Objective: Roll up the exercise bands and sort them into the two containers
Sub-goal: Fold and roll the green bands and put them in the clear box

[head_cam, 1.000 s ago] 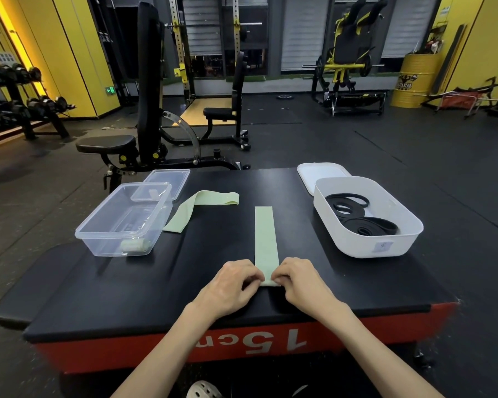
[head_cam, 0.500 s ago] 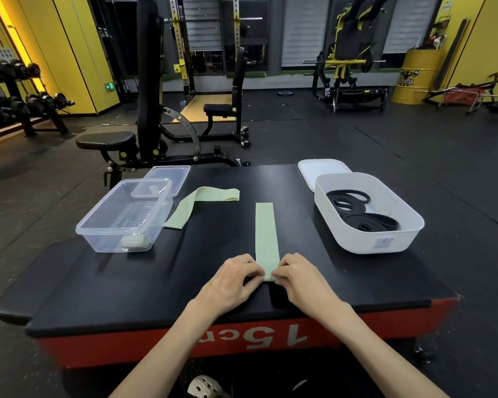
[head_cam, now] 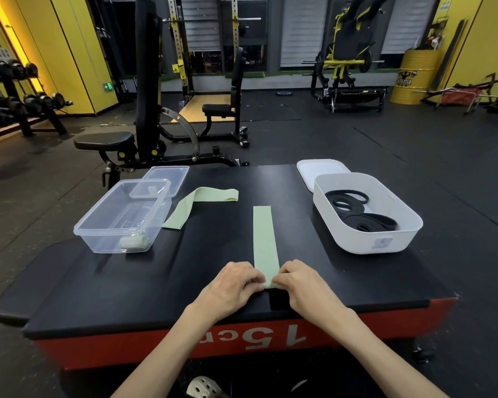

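A head-worn camera looks down on a black padded counter (head_cam: pixel 127 282) with a red front face, in a gym. A flat green band (head_cam: pixel 263 237) lies as a straight strip in the middle of the counter, running from the centre toward the near edge.

The left hand (head_cam: pixel 233 285) and right hand (head_cam: pixel 302 285) meet at the band's near end, one on each side. Each grip is closed, with fingers curled and fingertips pinching the end of the band. How far that end is rolled cannot be told, as the fingers hide it.

Near the left edge stands a clear container (head_cam: pixel 107 244) with a rolled green band (head_cam: pixel 133 242) in its near right corner. A clear lid (head_cam: pixel 167 175) lies just behind it, toward the far left corner. A loose green band (head_cam: pixel 202 201) lies bent on the counter just right of the clear container.

Near the right edge stands a white container (head_cam: pixel 357 242) holding coiled black bands (head_cam: pixel 365 222). A white lid (head_cam: pixel 319 168) lies behind it at the far right corner, partly hidden by the container.
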The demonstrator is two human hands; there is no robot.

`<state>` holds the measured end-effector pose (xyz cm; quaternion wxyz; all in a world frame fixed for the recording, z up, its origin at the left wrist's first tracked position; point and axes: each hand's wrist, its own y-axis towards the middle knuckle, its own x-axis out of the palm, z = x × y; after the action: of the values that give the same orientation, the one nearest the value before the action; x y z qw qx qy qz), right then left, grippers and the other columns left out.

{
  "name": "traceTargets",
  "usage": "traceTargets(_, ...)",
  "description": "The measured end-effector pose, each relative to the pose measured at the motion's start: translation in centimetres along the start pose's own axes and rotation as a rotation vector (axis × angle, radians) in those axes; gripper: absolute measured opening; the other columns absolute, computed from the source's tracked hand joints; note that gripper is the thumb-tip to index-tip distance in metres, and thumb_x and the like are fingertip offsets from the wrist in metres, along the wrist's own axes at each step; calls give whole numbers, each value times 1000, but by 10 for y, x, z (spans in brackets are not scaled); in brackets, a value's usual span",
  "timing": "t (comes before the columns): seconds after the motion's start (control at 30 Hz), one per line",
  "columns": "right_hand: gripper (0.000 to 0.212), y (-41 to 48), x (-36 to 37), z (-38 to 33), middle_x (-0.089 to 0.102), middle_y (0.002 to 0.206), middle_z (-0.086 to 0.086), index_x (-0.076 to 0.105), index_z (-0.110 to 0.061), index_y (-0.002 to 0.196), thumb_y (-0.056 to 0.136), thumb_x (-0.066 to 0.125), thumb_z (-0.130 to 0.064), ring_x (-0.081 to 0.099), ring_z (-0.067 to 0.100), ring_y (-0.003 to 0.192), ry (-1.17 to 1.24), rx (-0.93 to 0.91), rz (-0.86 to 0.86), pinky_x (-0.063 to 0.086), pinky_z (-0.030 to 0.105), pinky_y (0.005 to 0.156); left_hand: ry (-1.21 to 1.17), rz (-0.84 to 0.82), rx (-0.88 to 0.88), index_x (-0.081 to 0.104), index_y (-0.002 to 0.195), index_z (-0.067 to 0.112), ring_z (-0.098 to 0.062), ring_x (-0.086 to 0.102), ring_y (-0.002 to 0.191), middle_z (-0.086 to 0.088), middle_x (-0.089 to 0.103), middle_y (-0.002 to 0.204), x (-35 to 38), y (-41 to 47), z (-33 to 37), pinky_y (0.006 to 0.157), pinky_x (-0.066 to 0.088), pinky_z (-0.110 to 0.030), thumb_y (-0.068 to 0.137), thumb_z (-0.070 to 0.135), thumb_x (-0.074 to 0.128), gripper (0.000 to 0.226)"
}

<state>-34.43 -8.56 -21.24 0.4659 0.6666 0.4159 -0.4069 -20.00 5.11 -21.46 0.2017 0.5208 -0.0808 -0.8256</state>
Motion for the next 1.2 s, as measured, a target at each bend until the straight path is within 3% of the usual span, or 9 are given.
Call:
traceTargets(0.27,23,1,-1,-1,50,86,0,71,-11,89,89,50,-4,41,16,80,32,-13,17,37,24,65,-8,23,-18,73,95,18,-4,53,81,7,57,91,0,2,0,76,43,-16,90,27,63,15)
traceTargets(0.43,20,-1,-1,-3,50,76,-1,64,-14,89,80,56,2,44,18,73,1,13,38,37,27,58,3,41,-1,74,95,18,-6,60,78,4,65,87,2,0,2,76,47,-17,88,27,62,17)
traceTargets(0.57,23,-4,0,-6,49,66,-5,65,-18,75,66,68,3,48,16,63,15,38,84,37,23,49,-36,92,-9,68,88,19,-4,57,71,7,62,79,4,-4,4,70,49,-20,86,26,61,10)
traceTargets(0.7,13,-3,-2,-8,57,72,1,73,-14,81,78,64,-5,56,21,72,51,28,78,48,28,58,-19,80,24,67,89,17,-3,56,75,8,61,84,4,-4,4,72,46,-17,90,26,58,12)
traceTargets(0.83,18,-6,-4,-12,60,97,-1,71,-14,102,90,59,-20,50,14,97,137,98,80,36,17,79,-18,42,43,65,95,18,0,52,79,8,59,90,3,-6,1,76,44,-14,89,29,59,14)
traceTargets(1.2,21,2,-2,-9,59,95,-1,73,-14,102,94,53,-13,49,17,92,114,110,76,37,21,73,0,66,0,72,94,15,1,52,77,6,60,89,4,2,-3,74,39,-9,89,22,62,13)
